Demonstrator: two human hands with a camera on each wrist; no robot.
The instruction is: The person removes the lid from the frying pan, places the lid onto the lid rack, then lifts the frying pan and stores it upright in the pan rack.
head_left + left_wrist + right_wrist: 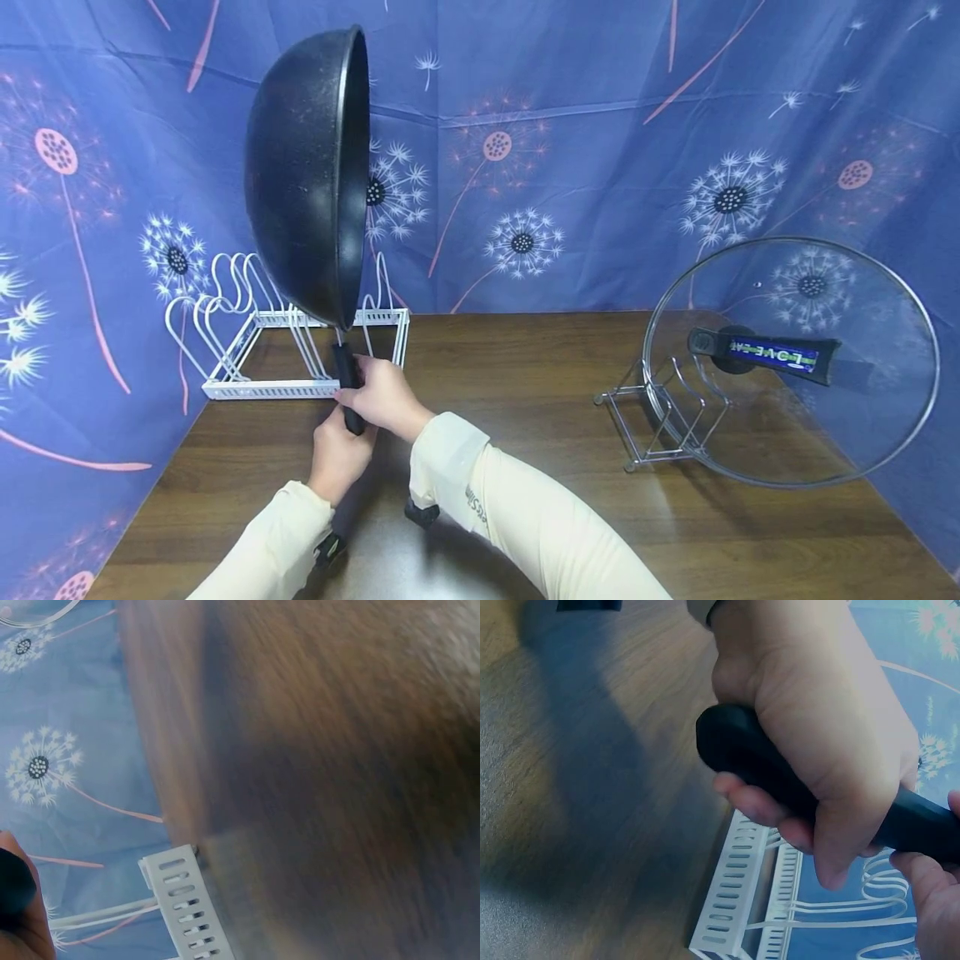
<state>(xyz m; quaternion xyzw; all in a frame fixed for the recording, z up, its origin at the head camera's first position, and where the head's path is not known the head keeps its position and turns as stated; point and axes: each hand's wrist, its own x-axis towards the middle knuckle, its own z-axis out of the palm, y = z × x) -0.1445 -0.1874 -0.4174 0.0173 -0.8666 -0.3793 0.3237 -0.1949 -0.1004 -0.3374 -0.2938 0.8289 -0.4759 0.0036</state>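
A large dark wok [307, 183] stands on edge in the air above the white rack [270, 389], its opening turned to the right. The wok's black handle [347, 367] points down toward me. My left hand [341, 450] grips the handle near its lower end, and in the right wrist view its fingers [754, 802] curl round it. Higher up, closer to the wok, my right hand [386, 396] holds the same handle. In the left wrist view, only part of a hand [34, 930] and the dark handle end [15, 885] show at the left edge.
On the right, a glass lid [795, 442] with a black handle [772, 350] leans upright in a small wire rack [660, 457]. White wire dividers [213, 325] rise from the left rack. A blue patterned cloth [600, 233] hangs behind the wooden table [525, 400].
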